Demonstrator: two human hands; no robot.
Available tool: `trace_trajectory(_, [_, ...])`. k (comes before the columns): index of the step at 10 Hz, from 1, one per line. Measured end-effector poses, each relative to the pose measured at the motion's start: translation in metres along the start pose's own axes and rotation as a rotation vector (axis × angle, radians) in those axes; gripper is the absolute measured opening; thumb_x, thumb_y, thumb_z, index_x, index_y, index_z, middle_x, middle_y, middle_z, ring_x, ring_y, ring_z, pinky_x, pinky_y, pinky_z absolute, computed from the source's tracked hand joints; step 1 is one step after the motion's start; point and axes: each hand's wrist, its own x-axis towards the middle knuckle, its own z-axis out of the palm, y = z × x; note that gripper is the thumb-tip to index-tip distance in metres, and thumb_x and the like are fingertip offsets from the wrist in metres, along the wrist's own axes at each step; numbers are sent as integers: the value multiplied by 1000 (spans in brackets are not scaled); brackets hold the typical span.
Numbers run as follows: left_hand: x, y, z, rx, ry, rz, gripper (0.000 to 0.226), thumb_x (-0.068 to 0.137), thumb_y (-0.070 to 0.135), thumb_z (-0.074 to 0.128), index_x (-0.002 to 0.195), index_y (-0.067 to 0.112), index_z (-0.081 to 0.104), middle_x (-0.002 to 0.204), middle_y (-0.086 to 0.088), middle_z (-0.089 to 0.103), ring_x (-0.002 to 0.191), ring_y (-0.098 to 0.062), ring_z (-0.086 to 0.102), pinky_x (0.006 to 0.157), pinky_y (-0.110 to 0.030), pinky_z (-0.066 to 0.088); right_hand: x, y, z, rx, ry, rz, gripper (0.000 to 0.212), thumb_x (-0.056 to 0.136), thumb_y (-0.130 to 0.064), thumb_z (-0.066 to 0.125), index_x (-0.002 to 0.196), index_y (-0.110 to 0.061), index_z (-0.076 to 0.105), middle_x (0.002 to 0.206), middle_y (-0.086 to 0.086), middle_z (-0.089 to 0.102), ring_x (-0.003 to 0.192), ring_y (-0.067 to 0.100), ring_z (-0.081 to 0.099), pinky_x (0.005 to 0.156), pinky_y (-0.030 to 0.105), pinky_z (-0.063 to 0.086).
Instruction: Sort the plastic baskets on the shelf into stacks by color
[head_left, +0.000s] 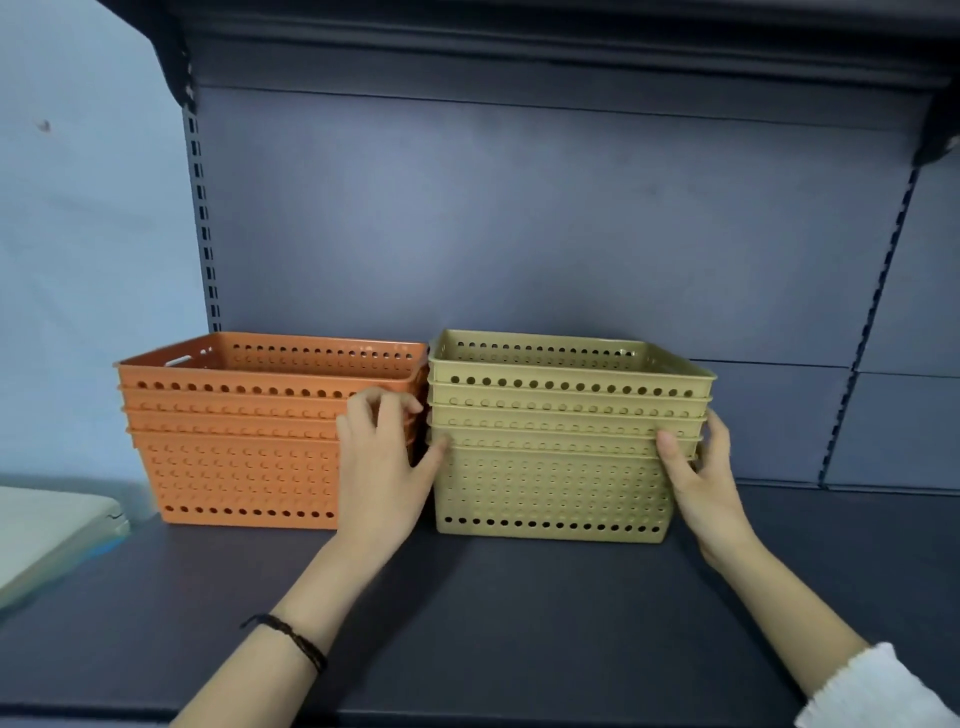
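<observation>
Two stacks of perforated plastic baskets stand side by side on the dark shelf. The orange stack is on the left, the yellow-green stack on the right, each several baskets high and nested. My left hand rests in the gap between the stacks, thumb against the left corner of the yellow-green stack and fingers over the orange stack's right end. My right hand grips the right corner of the yellow-green stack, thumb on the front, fingers around the side.
A pale flat object lies at the left edge of the shelf. The grey back panel stands behind the baskets, with slotted uprights on both sides and an upper shelf overhead. Bare shelf surface lies in front and to the right.
</observation>
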Motion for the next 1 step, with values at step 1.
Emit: trace_trajectory(1, [-7, -11, -35, -139, -132, 63, 31, 89, 12, 72, 108, 23, 50, 128, 8, 34, 124, -8, 30, 102, -24, 28, -20, -13, 8, -107, 152, -2, 69, 89, -35, 62, 146, -32, 22, 144, -1, 40, 122, 13, 48, 103, 40, 41])
